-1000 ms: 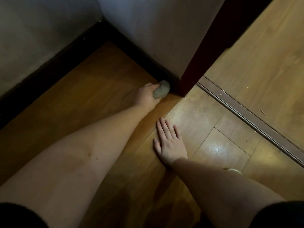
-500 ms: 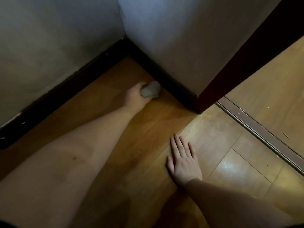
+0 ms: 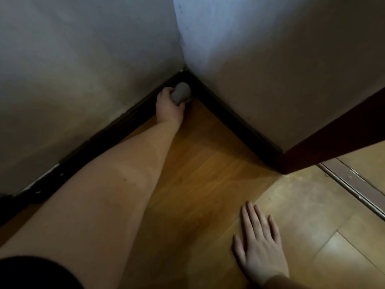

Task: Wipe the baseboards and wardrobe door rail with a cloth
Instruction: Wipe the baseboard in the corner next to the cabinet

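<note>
Down in the corner where two pale, matte walls [image 3: 83, 59] meet, the left hand [image 3: 168, 107] has its fingers curled tight round a bunched grey cloth [image 3: 182, 93]. The cloth is a soft, rounded wad, fuzzy in texture, and it sits pushed into the very angle of the corner, at about twelve o'clock from the hand, touching the dark baseboard [image 3: 229, 119] there. The baseboard is a narrow, near-black strip with a flat face; one run goes off toward eight o'clock from the corner, chipped pale in spots near its far end, and the other toward four o'clock, ending against a deep reddish-brown door frame [image 3: 333, 142].

The bare left forearm stretches long across the wooden floor [image 3: 198, 174], whose planks are warm amber, smooth and faintly glossy. A dark sleeve [image 3: 31, 272] shows at the lower left edge.

At five o'clock from the corner, well apart from the cloth, the right hand [image 3: 258, 247] lies flat on the floor, palm down, fingers straight and slightly spread, holding nothing. Beyond it, at three o'clock, the wardrobe door rail [image 3: 354, 184] runs as a dull, brownish metal-looking strip with raised edges set in the floor, scuffed along its length.
</note>
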{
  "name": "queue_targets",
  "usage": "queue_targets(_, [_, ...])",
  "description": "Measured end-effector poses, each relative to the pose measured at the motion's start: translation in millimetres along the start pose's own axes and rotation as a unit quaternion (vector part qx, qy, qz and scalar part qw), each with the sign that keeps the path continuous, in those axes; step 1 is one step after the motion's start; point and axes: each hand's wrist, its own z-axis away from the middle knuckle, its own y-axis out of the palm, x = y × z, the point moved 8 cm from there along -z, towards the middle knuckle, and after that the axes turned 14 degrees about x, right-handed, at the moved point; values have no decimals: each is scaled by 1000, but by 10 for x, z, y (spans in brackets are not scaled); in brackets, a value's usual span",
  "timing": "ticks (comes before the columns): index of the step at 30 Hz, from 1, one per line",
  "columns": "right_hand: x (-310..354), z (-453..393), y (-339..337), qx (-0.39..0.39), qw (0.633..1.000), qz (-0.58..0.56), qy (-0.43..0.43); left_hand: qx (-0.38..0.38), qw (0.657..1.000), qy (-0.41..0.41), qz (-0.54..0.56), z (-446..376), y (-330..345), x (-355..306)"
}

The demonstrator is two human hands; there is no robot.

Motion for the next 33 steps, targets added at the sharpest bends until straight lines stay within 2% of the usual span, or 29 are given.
queue_targets(9, [-12, 18, -12, -3, 1000, -5, -17, -41, 998, -40, 36, -145, 177, -148])
queue_targets(11, [-22, 13, -22, -16, 1000, -5, -20, -49, 993, -66, 87, -180, 194, -126])
queue_targets(14, [-6, 7, -5, -18, 1000, -7, -19, -20, 960, -128, 249, -202, 336, -52])
queue_targets(17, [-13, 10, -7, -15, 1000, -7, -22, -15, 946, -122, 300, -176, 373, -101])
queue_targets(21, [-1, 6, -9, -15, 1000, -7, -22, -15, 948, -87, 305, -3, 458, -123])
queue_targets(28, [3, 28, -23, -18, 1000, -3, -21, 39, 978, -25, 204, 409, 594, -211])
queue_targets(33, [-3, 26, -3, -12, 1000, -10, -17, 72, 981, 1, 181, 633, 667, -325])
